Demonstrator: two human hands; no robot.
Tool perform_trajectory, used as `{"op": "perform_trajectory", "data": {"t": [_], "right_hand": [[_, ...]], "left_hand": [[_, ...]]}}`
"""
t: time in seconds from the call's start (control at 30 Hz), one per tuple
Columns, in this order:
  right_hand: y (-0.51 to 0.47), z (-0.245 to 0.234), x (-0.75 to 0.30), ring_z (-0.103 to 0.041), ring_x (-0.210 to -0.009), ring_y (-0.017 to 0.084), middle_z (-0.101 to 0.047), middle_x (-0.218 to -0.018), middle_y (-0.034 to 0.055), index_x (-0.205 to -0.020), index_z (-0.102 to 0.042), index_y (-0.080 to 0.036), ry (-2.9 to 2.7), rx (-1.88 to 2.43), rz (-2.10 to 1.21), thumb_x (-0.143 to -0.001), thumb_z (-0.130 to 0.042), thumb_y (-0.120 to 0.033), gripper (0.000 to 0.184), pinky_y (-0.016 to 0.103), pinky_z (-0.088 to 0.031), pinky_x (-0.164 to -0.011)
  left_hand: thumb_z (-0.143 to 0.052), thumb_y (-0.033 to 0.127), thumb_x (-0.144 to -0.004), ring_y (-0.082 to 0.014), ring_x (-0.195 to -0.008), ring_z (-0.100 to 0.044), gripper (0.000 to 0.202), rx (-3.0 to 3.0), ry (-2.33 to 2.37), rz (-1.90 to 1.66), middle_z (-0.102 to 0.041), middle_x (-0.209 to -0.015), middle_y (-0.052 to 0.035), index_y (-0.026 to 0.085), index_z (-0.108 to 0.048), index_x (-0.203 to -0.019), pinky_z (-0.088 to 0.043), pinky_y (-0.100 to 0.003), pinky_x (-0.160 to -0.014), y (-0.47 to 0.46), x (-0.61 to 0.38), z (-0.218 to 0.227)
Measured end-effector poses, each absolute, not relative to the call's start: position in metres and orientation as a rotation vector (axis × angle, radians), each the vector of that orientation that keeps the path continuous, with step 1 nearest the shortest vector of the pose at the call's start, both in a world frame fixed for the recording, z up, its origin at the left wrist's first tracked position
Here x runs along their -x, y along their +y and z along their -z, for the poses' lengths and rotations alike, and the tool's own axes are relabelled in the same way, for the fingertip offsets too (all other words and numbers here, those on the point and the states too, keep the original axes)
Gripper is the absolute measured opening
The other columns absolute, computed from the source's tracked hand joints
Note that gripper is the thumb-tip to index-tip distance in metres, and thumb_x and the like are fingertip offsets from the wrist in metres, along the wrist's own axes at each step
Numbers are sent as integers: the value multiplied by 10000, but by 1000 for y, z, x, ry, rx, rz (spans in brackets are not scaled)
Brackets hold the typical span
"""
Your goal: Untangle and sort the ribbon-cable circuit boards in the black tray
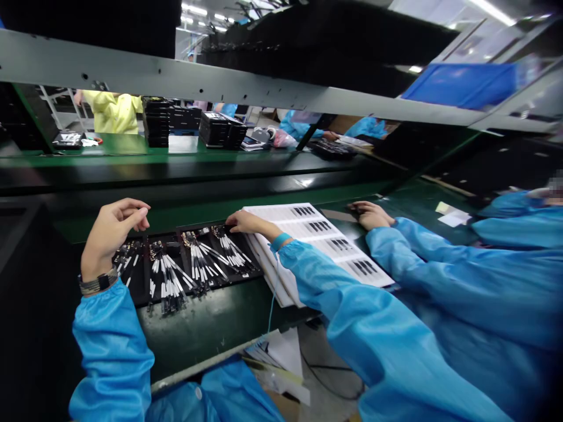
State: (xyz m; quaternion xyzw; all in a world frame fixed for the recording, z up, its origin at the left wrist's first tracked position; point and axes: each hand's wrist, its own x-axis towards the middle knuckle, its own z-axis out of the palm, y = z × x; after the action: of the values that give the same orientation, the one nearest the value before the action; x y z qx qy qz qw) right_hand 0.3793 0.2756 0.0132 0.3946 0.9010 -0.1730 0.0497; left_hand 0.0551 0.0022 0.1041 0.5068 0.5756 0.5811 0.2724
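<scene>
My left hand [115,227], with a watch at its wrist, is raised above the left end of a black compartment tray [139,275]. Its thumb and fingers are drawn together in a pinch; anything between them is too small to make out. Bundles of thin flex cables [171,281] with white and black strips lie fanned out in the tray's compartments. At the tray's far right corner is my right hand [246,221], a blue band round its wrist. Its fingers curl down by the rightmost flex cable bundle [231,249], and their grip is not clear.
White sheets with rows of black strips [325,234] lie stacked right of the tray. Beyond them rests a co-worker's hand [373,215]. A metal shelf beam [264,85] crosses overhead. Black stacks [220,129] stand on the green bench behind. A blue cord [273,299] hangs from my right wrist.
</scene>
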Motion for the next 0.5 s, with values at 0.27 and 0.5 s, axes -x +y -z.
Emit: {"op": "perform_trajectory", "data": {"t": [0.27,0.5], "right_hand": [[274,-6,-371,-756,-932,245,-826,-1053,103,-1163,-816,-150,2678,-1138,383,-820,-744,-207,355,282,-538,-816],[267,4,-364,-778,-1114,325,-824,-1170,133,-1131,-841,-201,2698,-1052,259,-763,-725,-140,391,346,-564,-963]], "left_hand": [[-813,434,-808,-169,-625,-653,318,-1359,1474,-1577,-724,-669,-42,152,-759,-944,-495,-296,-626,5,-51,-96],[-822,457,-820,-158,-617,-645,335,-1369,1366,-1579,-718,-668,-35,160,-735,-947,-500,-299,-628,8,-48,-86]]}}
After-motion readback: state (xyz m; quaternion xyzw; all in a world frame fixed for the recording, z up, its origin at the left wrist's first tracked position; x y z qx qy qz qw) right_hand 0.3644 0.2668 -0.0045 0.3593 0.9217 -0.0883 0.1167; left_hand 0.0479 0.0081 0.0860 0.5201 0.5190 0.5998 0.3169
